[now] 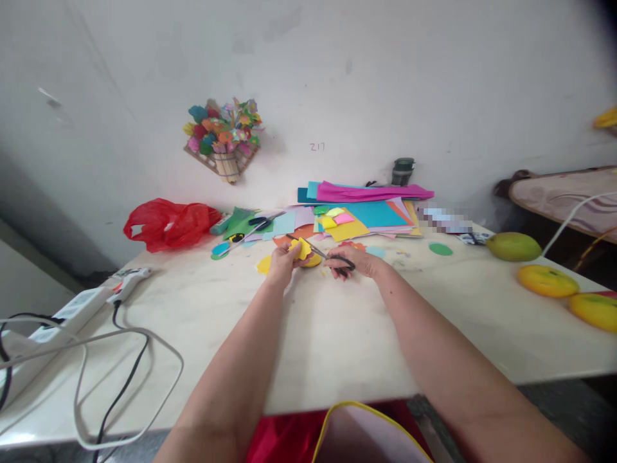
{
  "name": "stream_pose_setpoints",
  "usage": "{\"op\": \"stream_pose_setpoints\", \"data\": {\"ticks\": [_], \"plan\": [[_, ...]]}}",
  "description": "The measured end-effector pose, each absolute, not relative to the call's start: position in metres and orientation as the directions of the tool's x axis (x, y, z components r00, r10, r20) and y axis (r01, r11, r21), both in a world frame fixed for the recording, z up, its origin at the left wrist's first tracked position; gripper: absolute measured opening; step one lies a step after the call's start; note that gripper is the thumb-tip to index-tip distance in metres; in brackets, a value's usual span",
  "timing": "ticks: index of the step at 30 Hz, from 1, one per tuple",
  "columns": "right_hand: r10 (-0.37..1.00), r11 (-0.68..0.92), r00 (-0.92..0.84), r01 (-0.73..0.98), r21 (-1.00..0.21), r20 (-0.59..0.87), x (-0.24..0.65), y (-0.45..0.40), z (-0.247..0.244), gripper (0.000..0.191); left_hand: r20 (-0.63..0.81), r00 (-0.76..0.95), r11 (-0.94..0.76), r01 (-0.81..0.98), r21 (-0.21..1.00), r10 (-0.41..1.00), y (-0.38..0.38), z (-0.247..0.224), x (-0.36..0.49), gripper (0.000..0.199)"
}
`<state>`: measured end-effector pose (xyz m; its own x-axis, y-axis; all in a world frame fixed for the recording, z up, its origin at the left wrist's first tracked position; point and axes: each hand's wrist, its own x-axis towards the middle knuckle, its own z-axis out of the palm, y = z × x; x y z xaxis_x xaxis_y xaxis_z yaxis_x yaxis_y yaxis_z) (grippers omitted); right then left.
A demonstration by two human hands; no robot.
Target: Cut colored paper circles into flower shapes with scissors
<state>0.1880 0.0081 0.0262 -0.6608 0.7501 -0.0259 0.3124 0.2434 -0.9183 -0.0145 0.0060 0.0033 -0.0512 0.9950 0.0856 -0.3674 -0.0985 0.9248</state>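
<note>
My left hand (284, 262) pinches a small yellow paper piece (302, 249) with a wavy edge, above the middle of the table. Close by on the right, my right hand (354, 262) is closed round the dark handles of a pair of scissors (321, 253). The blades point left and reach the yellow piece; whether they are parted is hard to tell. More yellow paper (263, 264) lies beside and under my left hand. An orange-red paper shape (353, 245) rests just behind my right hand.
Behind my hands lie coloured sheets (378, 215) and a second pair of scissors (261, 222). A red plastic bag (168, 225) sits back left. Power strips (72, 314) with cables lie left, mangoes (547, 280) right. A green paper disc (440, 249) lies right of my hands.
</note>
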Motion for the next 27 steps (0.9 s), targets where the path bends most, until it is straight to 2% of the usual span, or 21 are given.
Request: {"op": "stream_pose_setpoints", "data": {"ticks": [27], "plan": [[0.771, 0.201, -0.636, 0.293, -0.935, -0.033, 0.1803, 0.0114, 0.0194, 0.027, 0.068, -0.045, -0.079, -0.356, 0.931, 0.997, -0.0014, 0.01, -0.0086, 0.026]]}}
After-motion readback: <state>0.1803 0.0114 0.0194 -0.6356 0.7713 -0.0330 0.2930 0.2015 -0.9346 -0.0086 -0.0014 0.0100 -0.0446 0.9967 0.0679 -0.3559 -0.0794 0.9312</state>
